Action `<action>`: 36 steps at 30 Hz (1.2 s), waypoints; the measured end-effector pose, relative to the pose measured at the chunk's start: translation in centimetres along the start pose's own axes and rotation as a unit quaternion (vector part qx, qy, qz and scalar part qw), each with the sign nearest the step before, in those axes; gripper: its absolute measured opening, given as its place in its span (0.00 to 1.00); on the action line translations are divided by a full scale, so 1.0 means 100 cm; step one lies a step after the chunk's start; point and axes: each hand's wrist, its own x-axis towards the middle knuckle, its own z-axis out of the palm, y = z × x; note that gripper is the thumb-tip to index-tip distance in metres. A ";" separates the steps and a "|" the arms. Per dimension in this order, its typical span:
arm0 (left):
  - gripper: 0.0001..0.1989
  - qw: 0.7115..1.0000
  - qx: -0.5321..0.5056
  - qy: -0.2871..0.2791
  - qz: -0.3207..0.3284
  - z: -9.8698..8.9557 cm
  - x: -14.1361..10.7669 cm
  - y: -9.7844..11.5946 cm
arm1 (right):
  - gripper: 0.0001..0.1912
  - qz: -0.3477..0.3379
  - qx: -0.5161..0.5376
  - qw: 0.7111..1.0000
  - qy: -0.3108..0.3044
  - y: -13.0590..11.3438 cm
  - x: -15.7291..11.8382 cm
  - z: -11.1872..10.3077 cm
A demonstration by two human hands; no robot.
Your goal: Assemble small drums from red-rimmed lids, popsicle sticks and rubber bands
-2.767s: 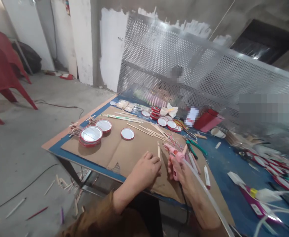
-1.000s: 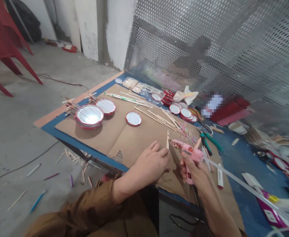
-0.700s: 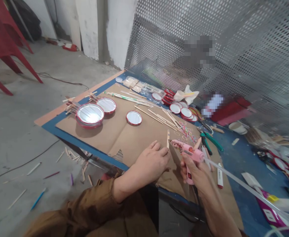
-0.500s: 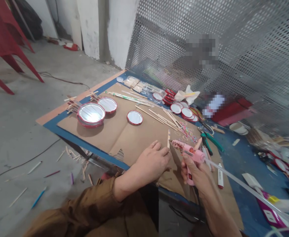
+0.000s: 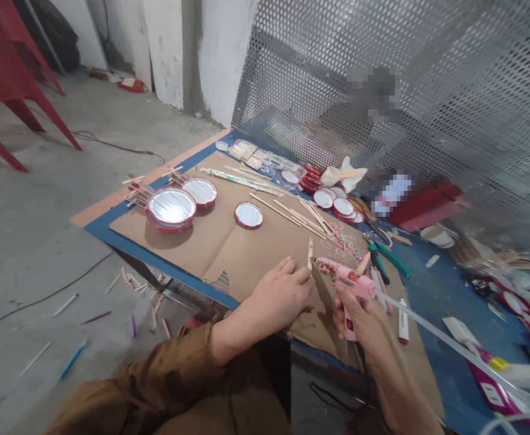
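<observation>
My right hand (image 5: 358, 308) is wrapped round the handle of a pink glue gun (image 5: 359, 286), and a long clear glue stick (image 5: 432, 330) trails from its back end. The nozzle points left at a short flat wooden stick (image 5: 310, 249) with marks on it. Closed around the lower end of that stick is my left hand (image 5: 285, 291); its fingertips are partly hidden. The nozzle appears to touch or nearly touch the stick. Beyond my hands, a round red-rimmed lid (image 5: 249, 215) lies on the cardboard (image 5: 210, 241).
At the left stand two banjo-like lid pieces (image 5: 171, 208) with stick necks. Thin wooden sticks (image 5: 287, 211), colourful rubber bands (image 5: 346, 241) and more lids (image 5: 323, 198) lie farther back. Green-handled pliers (image 5: 394, 261), a marker (image 5: 403, 323) and a purple power strip (image 5: 486, 383) are at right.
Both hands, the glue gun and the wooden stick stay almost in place. The view has shifted slightly, so the table's left side appears a little farther right.
</observation>
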 end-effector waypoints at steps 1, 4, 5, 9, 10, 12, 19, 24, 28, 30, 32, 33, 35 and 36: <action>0.15 1.000 0.004 -0.003 0.006 0.000 0.000 0.000 | 0.25 0.001 -0.007 1.000 0.004 0.000 0.000 0.000; 0.14 1.000 0.010 -0.010 0.016 0.000 0.001 -0.001 | 0.25 0.006 -0.021 1.000 0.005 0.000 -0.001 -0.001; 0.14 1.000 0.010 -0.012 0.015 0.000 0.002 -0.001 | 0.25 0.006 -0.021 1.000 0.003 0.000 -0.001 -0.001; 0.14 1.000 -0.001 -0.013 0.010 0.000 0.001 -0.001 | 0.26 0.012 0.000 1.000 -0.012 0.001 -0.001 -0.001; 0.14 1.000 -0.004 -0.013 0.008 0.000 0.001 -0.001 | 0.27 0.015 0.002 1.000 -0.017 0.001 -0.001 -0.001; 0.14 1.000 -0.006 -0.014 0.003 0.000 0.001 -0.001 | 0.27 0.020 -0.002 0.999 -0.026 0.000 -0.002 -0.001; 0.14 1.000 -0.007 -0.013 -0.003 0.000 -0.001 -0.001 | 0.25 0.016 0.003 0.999 -0.029 -0.003 -0.008 -0.001; 0.14 1.000 -0.008 0.002 -0.002 0.001 -0.002 -0.001 | 0.25 0.017 -0.009 0.999 -0.029 -0.001 -0.009 -0.002; 0.13 1.000 -0.007 0.003 0.001 0.002 -0.003 -0.001 | 0.24 0.032 0.006 0.999 -0.019 0.001 -0.010 -0.001; 0.13 1.000 -0.007 0.004 0.003 0.002 -0.002 -0.002 | 0.24 0.034 0.006 0.999 -0.017 0.001 -0.011 -0.001; 0.13 1.000 -0.007 0.007 0.004 0.002 -0.002 -0.002 | 0.24 0.021 0.009 1.000 -0.017 0.000 -0.013 -0.001; 0.13 1.000 -0.006 0.008 0.005 0.002 -0.002 -0.002 | 0.24 0.013 0.011 1.000 -0.015 -0.001 -0.013 -0.001; 0.13 1.000 -0.003 0.006 0.004 0.002 -0.002 -0.002 | 0.24 0.005 0.009 1.000 -0.015 -0.001 -0.015 -0.001; 0.13 1.000 -0.003 0.005 0.004 0.001 -0.002 -0.002 | 0.24 0.005 0.007 1.000 -0.015 -0.001 -0.015 -0.001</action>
